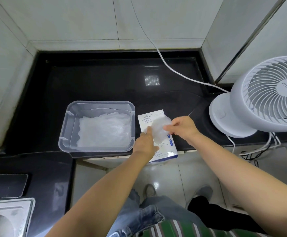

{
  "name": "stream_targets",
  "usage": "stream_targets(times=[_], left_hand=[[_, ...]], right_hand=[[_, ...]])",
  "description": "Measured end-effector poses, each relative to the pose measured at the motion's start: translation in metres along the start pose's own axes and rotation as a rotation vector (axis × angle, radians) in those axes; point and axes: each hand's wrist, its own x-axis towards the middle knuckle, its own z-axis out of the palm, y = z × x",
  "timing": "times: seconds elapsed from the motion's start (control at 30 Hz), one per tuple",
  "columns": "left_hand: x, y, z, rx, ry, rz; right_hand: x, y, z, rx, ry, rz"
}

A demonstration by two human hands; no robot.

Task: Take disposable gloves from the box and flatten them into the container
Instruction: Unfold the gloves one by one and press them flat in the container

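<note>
The right hand (182, 127) pinches a glove (159, 132) between thumb and fingertips at its right edge, and the thin clear sheet hangs and bulges leftward from that pinch, just above the box (145, 119), which lies directly under it on the counter (105, 82). Across the glove from the pinch, the left hand (146, 142) lays a straight forefinger on the glove's far edge or on the box top beneath; I cannot tell which, and it grips nothing that shows, so it looks like a steadying press. Left of the pinch, just beside the box, stands the container (67, 117), with a pile (103, 130) of gloves already lying spread across its floor. The glove should weigh almost nothing, limp and crinkly, likely to cling to itself and to skin, and easy to stretch or tear if tugged hard. A draught could lift it, and a fan (267, 96) stands to the right of the pinch, though whether it runs cannot be seen. A good hold is probably a light pinch at the cuff edge with each hand, spread apart to keep the film open, then flat palms to smooth it onto the pile.
</note>
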Motion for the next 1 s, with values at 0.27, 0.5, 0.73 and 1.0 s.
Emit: stream_targets(times=[0.27,0.5,0.73,1.0], left_hand=[[0.000,0.002,-0.001,0.024,-0.017,-0.010],[0.002,0.004,-0.001,0.018,-0.025,-0.001],[0.003,0.011,-0.022,-0.129,-0.048,0.021],[-0.009,0.012,-0.109,-1.062,0.225,0.123]], right_hand=[[-0.002,0.007,-0.007,0.151,0.008,-0.022],[-0.005,-0.014,-0.032,0.564,0.160,-0.232],[-0.007,-0.019,-0.043,0.641,-0.012,-0.212],[-0.012,-0.048,-0.030,0.549,-0.434,-0.191]])
